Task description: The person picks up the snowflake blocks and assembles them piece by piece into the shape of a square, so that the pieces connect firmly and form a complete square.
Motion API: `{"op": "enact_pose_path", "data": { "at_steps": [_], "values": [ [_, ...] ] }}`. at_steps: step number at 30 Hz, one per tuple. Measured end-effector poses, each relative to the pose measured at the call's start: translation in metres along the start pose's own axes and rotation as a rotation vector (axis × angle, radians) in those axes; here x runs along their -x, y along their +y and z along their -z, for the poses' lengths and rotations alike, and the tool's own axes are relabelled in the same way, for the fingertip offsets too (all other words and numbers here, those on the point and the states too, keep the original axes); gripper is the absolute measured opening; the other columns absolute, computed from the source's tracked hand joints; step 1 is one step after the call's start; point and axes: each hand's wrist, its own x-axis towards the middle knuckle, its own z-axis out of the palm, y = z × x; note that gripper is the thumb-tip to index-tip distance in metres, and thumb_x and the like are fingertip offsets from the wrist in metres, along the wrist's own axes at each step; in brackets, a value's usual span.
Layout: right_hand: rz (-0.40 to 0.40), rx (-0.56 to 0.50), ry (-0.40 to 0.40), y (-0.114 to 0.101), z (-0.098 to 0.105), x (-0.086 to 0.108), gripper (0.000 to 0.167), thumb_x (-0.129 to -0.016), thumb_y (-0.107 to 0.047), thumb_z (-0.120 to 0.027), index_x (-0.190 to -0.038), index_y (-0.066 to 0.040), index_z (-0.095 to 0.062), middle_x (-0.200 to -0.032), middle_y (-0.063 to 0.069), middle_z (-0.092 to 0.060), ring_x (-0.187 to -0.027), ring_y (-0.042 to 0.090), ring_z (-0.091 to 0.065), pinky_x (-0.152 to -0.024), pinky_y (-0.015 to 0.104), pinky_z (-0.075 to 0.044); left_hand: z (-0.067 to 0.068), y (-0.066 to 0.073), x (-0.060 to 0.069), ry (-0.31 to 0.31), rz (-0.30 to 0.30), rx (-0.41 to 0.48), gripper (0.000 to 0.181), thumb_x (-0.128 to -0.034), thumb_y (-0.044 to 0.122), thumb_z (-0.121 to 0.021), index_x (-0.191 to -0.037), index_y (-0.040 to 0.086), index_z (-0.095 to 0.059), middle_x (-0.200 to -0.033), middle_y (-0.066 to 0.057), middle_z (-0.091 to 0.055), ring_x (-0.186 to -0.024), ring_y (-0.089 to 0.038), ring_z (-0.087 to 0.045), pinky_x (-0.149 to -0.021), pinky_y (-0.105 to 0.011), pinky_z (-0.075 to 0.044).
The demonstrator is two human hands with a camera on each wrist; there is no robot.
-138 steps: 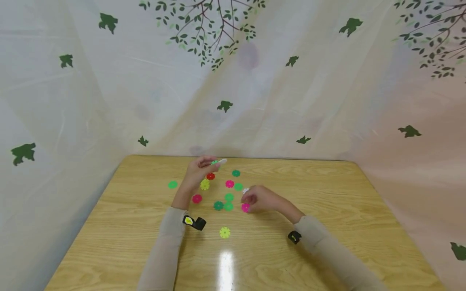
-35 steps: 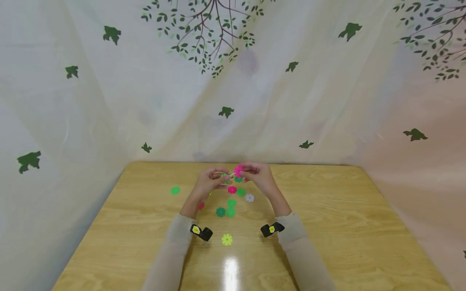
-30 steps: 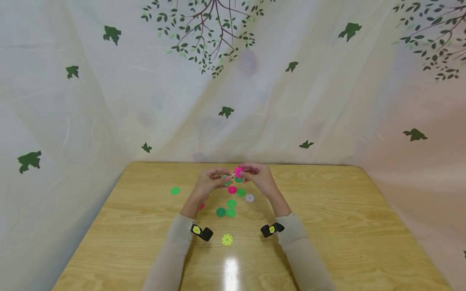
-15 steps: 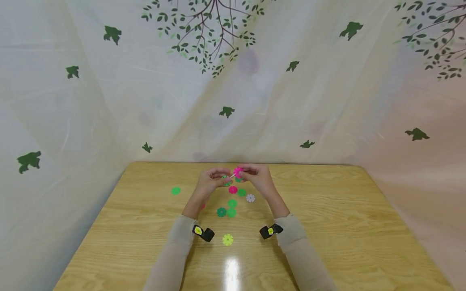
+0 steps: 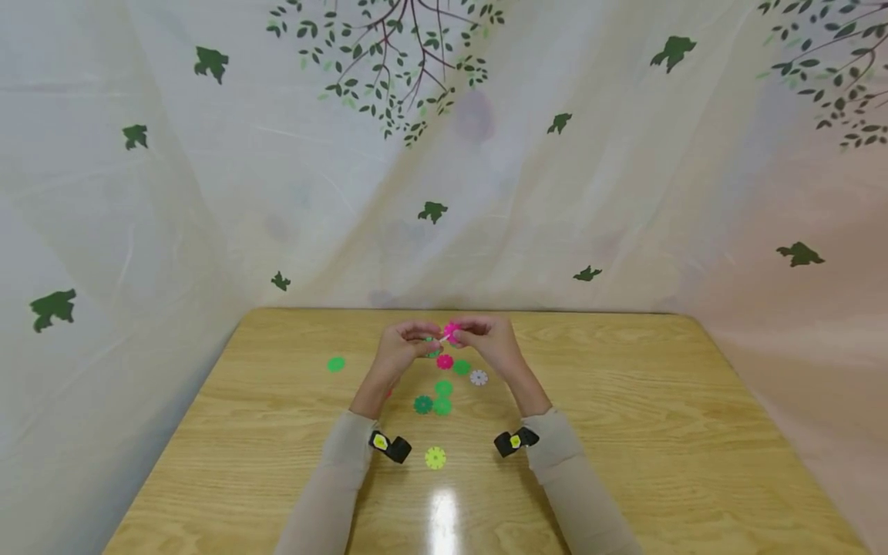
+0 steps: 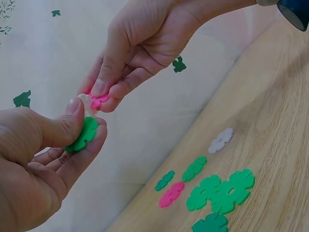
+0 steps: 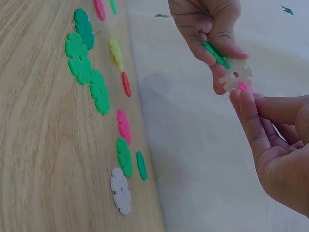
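My left hand [image 5: 401,354] pinches a green notched disc [image 6: 84,134] joined to a white one [image 7: 236,75] between thumb and fingers. My right hand [image 5: 491,344] pinches a pink disc [image 6: 99,100] at the white disc's edge. In the right wrist view the pink disc [image 7: 245,87] meets the white rim on the side away from the green disc [image 7: 217,54]. Fingertips cover part of the pink disc. Both hands are held above the table, near its far edge.
Loose discs lie on the wooden table [image 5: 659,432]: a yellow one [image 5: 435,458] nearest, several green ones [image 5: 442,405], a pink one [image 5: 445,362], a white one [image 5: 479,378] and a red one [image 7: 126,84]. A patterned cloth [image 5: 347,193] hangs behind.
Since the earliest frame, my right hand has lifted the pink disc from the table and brought it to the white disc in my left hand. Over the last second both hands shift only slightly.
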Motion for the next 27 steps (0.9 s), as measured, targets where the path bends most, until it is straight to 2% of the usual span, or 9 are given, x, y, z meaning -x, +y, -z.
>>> {"op": "enact_pose_path", "data": {
  "at_steps": [5,8,12,15,19,23,27],
  "values": [
    [-0.032,-0.035,-0.008,0.0010,0.0025,-0.0009,0.023,-0.095,0.001,-0.069,-0.115,0.012,-0.070,-0.108,0.029,-0.073,-0.080,0.010,-0.074,-0.081,0.039,-0.064,0.0006,0.0009,0.0013,-0.037,0.007,0.029,0.029,-0.0918,-0.002,-0.072,-0.121,-0.006,-0.068,-0.111,-0.012,-0.075,-0.089,-0.009,-0.071,-0.082,-0.026,-0.062],
    [-0.048,-0.044,-0.001,0.0023,0.0039,-0.0014,0.023,-0.095,0.000,-0.069,-0.116,0.010,-0.070,-0.108,0.028,-0.072,-0.082,0.015,-0.074,-0.083,0.044,-0.063,0.0009,0.0004,0.0007,-0.074,0.019,0.045,0.034,-0.0950,0.001,-0.069,-0.128,-0.005,-0.064,-0.122,-0.018,-0.071,-0.094,-0.010,-0.071,-0.090,-0.032,-0.061],
    [-0.065,-0.035,0.021,0.0037,0.0041,-0.0025,0.025,-0.096,-0.002,-0.068,-0.119,0.008,-0.070,-0.108,0.027,-0.071,-0.082,0.016,-0.073,-0.083,0.041,-0.064,0.0015,-0.0010,-0.0011,-0.132,0.036,0.067,0.035,-0.1007,0.006,-0.063,-0.135,-0.004,-0.060,-0.133,-0.020,-0.064,-0.104,-0.014,-0.068,-0.105,-0.050,-0.054],
    [-0.074,-0.036,0.037,0.0022,0.0034,-0.0034,0.027,-0.096,-0.003,-0.069,-0.121,0.007,-0.070,-0.107,0.023,-0.070,-0.080,0.012,-0.072,-0.080,0.034,-0.064,0.0017,-0.0002,-0.0019,-0.178,0.055,0.083,0.035,-0.1038,0.011,-0.059,-0.137,-0.001,-0.058,-0.138,-0.017,-0.060,-0.115,-0.024,-0.063,-0.112,-0.057,-0.046],
    [-0.076,-0.056,0.047,-0.0012,0.0012,-0.0041,0.028,-0.096,-0.003,-0.070,-0.121,0.009,-0.069,-0.104,0.017,-0.069,-0.078,0.009,-0.072,-0.077,0.026,-0.064,0.0021,0.0023,-0.0015,-0.234,0.067,0.094,0.036,-0.1067,0.014,-0.054,-0.140,0.000,-0.055,-0.141,-0.013,-0.056,-0.126,-0.033,-0.055,-0.116,-0.058,-0.041],
    [-0.072,-0.054,0.053,-0.0024,-0.0017,-0.0051,0.028,-0.095,-0.002,-0.070,-0.120,0.010,-0.069,-0.099,0.014,-0.067,-0.074,0.008,-0.072,-0.077,0.030,-0.064,0.0023,0.0039,-0.0005,-0.261,0.062,0.118,0.038,-0.1081,0.011,-0.048,-0.144,-0.003,-0.050,-0.138,-0.009,-0.056,-0.122,-0.028,-0.055,-0.116,-0.059,-0.039],
    [-0.073,-0.036,0.051,-0.0008,-0.0050,-0.0064,0.027,-0.093,-0.002,-0.072,-0.118,0.008,-0.070,-0.098,0.014,-0.067,-0.075,0.014,-0.073,-0.079,0.042,-0.065,0.0019,0.0031,-0.0011,-0.239,0.052,0.099,0.039,-0.1065,0.011,-0.050,-0.143,-0.002,-0.050,-0.124,0.000,-0.059,-0.112,-0.019,-0.055,-0.104,-0.040,-0.049]
  ]
}}
